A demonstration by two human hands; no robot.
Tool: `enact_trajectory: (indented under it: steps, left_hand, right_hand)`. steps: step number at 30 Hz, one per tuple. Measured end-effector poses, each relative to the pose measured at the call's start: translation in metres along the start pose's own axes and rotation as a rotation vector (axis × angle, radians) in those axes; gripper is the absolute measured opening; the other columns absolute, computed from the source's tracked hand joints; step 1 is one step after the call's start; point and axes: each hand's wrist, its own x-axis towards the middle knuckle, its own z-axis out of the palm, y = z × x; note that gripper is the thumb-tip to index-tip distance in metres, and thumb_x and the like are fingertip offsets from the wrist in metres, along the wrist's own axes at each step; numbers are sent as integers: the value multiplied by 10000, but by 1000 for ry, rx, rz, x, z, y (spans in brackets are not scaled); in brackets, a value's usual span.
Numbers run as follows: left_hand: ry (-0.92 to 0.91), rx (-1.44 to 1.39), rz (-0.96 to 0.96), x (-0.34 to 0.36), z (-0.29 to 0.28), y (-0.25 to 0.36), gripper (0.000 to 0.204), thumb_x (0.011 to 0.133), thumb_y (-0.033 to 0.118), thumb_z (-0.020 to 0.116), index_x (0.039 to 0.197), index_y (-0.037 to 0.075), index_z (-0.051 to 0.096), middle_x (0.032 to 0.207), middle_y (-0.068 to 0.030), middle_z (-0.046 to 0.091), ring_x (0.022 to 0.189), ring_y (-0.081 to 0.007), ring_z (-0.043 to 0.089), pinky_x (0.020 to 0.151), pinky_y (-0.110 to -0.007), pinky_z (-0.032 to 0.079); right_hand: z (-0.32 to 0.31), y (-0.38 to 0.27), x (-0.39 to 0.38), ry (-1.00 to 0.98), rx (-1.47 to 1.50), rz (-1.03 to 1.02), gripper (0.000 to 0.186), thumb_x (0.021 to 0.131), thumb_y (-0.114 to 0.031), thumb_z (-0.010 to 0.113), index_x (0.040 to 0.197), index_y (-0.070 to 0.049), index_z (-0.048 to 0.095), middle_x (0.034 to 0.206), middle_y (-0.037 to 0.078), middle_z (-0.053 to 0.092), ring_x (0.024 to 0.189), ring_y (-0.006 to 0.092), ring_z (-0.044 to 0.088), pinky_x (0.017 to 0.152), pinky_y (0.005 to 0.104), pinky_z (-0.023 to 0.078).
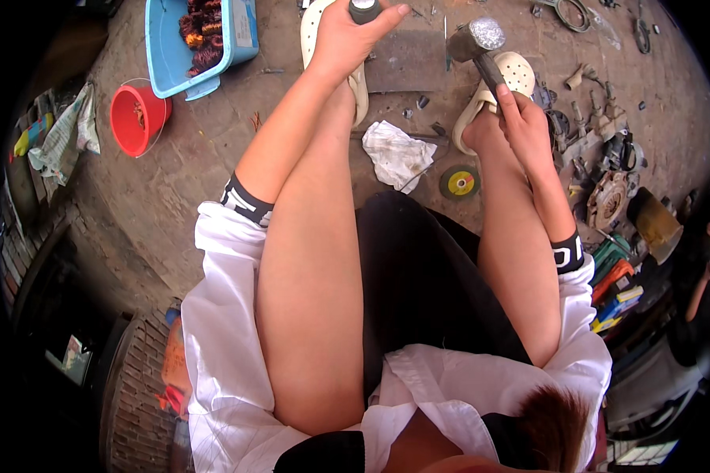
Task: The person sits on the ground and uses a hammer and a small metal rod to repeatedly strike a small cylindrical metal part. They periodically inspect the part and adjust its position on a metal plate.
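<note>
At the top middle, my left hand (344, 38) is closed around a dark cylindrical piece with a round grey top (364, 8); its lower part is hidden, so its kind is unclear. My right hand (522, 124) grips the dark handle of a hammer (491, 72), its thumb laid along it. The shiny, worn hammer head (481, 38) is raised beside my right clog (516, 72). Between my feet a flat metal plate (409, 63) lies on the floor. Closer to me are a crumpled white rag (396, 154) and a yellow and black disc (459, 182).
A light blue tub (230, 61) with dark and orange wire coils stands far left, near a red bucket (131, 132). Greasy metal parts (599, 134) crowd the right side, with a brownish container (656, 225) and small boxes (619, 307) nearer. Another person's arm (700, 288) shows at the right edge.
</note>
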Motion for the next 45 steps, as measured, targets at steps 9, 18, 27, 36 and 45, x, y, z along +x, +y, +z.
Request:
enact_trajectory:
  steps: [9, 18, 27, 36, 45]
  left_hand:
    - [-82, 37, 9, 7, -4, 3, 269, 807, 254, 789, 659, 97, 627, 614, -10, 610, 633, -158, 599, 1224, -480, 128]
    - [-86, 94, 86, 8, -6, -6, 303, 793, 279, 800, 639, 109, 602, 582, -17, 567, 603, -186, 570, 1207, -488, 167]
    - [-240, -63, -126, 6, -6, 13, 251, 833, 225, 791, 728, 100, 600, 654, -3, 560, 670, -126, 558, 1011, -398, 385]
    - [-436, 54, 262, -43, 52, 16, 318, 784, 122, 789, 955, 72, 526, 895, -100, 621, 943, -342, 618, 826, -447, 457]
    - [-380, 65, 255, -44, 51, 10, 339, 767, 102, 788, 967, 70, 516, 903, -103, 621, 944, -351, 616, 825, -458, 462]
  right_hand:
    - [0, 3, 5, -1, -1, -2, 614, 1017, -528, 537, 846, 47, 668, 594, 54, 551, 582, 138, 519, 573, 313, 437]
    - [4, -3, 4, -2, -37, 0, 622, 1013, -536, 533, 843, 47, 665, 621, 77, 585, 598, 157, 551, 587, 325, 452]
    - [3, 1, 9, -2, -39, -2, 629, 1011, -537, 538, 847, 56, 665, 623, 84, 590, 605, 163, 557, 593, 325, 458]
    - [0, 4, 8, -28, 96, 79, 551, 1027, -507, 540, 810, -13, 653, 589, -26, 496, 530, 59, 447, 490, 256, 344]
    - [2, 5, 9, -18, 121, 64, 499, 1042, -503, 506, 763, -95, 569, 586, -62, 453, 471, 37, 358, 429, 232, 253]
